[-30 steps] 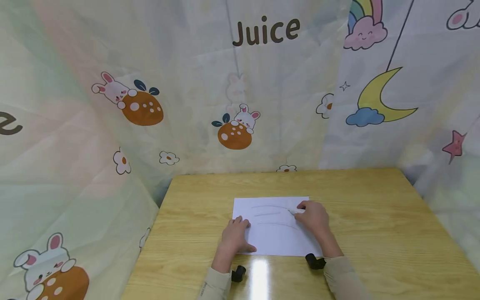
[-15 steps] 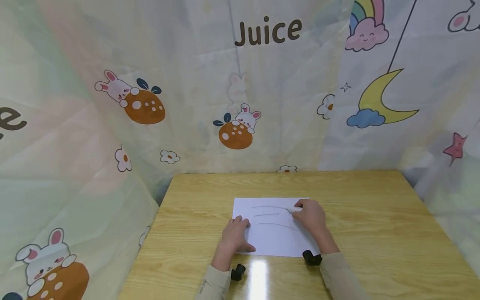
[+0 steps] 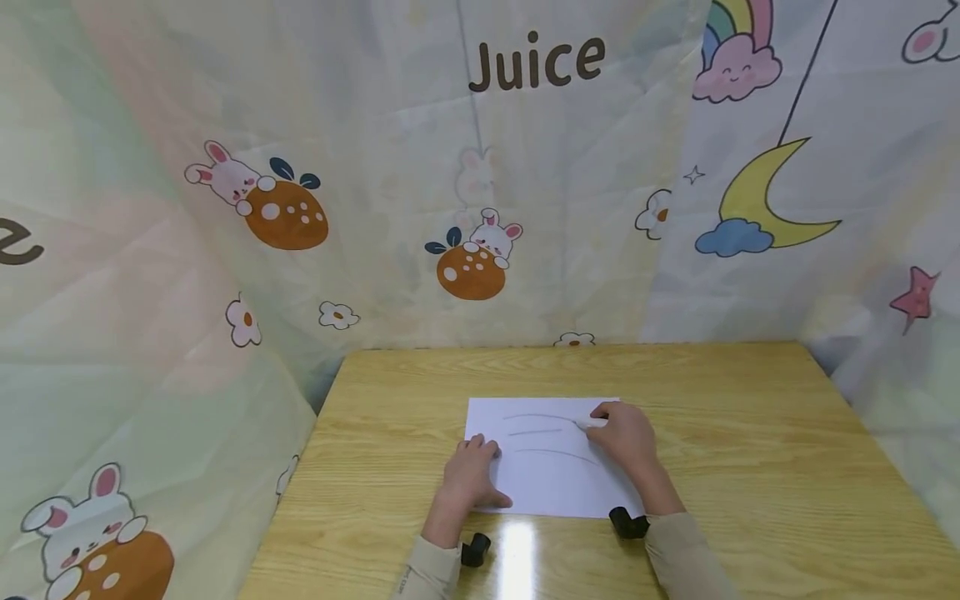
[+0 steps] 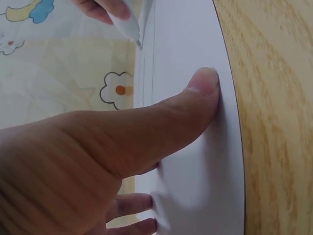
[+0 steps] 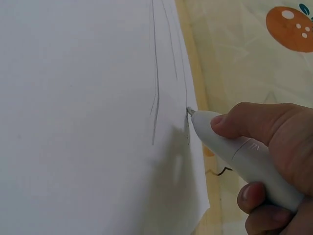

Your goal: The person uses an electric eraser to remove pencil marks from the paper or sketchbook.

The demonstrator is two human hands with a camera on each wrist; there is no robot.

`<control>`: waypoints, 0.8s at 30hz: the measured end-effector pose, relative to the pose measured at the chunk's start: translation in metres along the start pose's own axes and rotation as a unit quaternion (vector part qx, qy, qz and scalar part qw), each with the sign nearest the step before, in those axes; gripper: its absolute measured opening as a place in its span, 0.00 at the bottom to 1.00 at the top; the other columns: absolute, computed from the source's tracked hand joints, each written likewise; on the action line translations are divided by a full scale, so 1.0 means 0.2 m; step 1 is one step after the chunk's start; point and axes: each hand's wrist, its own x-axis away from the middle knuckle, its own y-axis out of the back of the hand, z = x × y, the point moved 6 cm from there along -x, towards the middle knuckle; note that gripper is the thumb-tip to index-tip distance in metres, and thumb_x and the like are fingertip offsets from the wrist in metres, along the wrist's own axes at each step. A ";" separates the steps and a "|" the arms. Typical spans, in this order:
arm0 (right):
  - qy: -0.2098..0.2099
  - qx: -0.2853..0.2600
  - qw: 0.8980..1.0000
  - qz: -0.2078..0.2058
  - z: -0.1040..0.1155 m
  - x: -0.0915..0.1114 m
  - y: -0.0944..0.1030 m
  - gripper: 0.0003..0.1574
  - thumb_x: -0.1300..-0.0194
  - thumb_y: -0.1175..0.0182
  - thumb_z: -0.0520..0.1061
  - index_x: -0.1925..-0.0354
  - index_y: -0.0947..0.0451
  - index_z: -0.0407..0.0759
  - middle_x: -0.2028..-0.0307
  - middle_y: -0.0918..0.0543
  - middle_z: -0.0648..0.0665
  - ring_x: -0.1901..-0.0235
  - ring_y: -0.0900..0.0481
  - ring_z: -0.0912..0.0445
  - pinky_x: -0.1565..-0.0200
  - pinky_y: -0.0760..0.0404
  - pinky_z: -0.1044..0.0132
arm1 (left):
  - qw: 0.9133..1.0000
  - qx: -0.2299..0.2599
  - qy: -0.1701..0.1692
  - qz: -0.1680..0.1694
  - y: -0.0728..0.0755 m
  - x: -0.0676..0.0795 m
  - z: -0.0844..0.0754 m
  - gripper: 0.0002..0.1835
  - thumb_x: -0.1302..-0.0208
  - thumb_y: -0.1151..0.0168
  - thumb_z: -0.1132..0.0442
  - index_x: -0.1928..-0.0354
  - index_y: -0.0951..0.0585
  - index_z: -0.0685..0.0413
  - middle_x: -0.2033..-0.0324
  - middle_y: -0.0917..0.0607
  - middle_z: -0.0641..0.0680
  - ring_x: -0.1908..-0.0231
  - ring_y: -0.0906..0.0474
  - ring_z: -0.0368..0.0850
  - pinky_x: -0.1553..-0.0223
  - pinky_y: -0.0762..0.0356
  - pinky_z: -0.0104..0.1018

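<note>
A white sheet of paper point(image 3: 555, 487) lies on the wooden table with several thin grey curved lines across it. My left hand point(image 3: 471, 473) rests on the sheet's left side, thumb point(image 4: 195, 98) stretched out near the near edge and fingers spread. In my right hand point(image 3: 632, 437) is a thick white pen-shaped tool point(image 5: 234, 152), pinched between thumb and fingers. Its narrow metallic tip point(image 5: 190, 111) meets the paper at the uppermost line, near the far edge. Small dark specks lie beside the tip in the right wrist view. My right palm hides the rear of the tool.
The table point(image 3: 750, 450) extends on both sides of the sheet. Black wrist mounts point(image 3: 477, 550) sit at both cuffs. A printed fabric curtain point(image 3: 375, 167) hangs behind the table's far edge and along the sides.
The right hand and tool have shifted slightly left, then slightly back right, with the tip staying around the right end of the uppermost line. The left hand holds its place.
</note>
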 end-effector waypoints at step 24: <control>0.020 0.011 1.000 0.020 0.02 -0.03 -0.01 0.13 0.51 0.29 0.43 0.64 0.14 0.40 0.67 0.14 0.45 0.66 0.19 0.49 0.63 0.21 0.51 | 1.000 -0.002 0.004 0.004 -0.01 0.00 0.01 0.40 0.67 0.18 0.42 0.49 0.21 0.51 0.48 0.24 0.56 0.47 0.30 0.56 0.54 0.24 0.48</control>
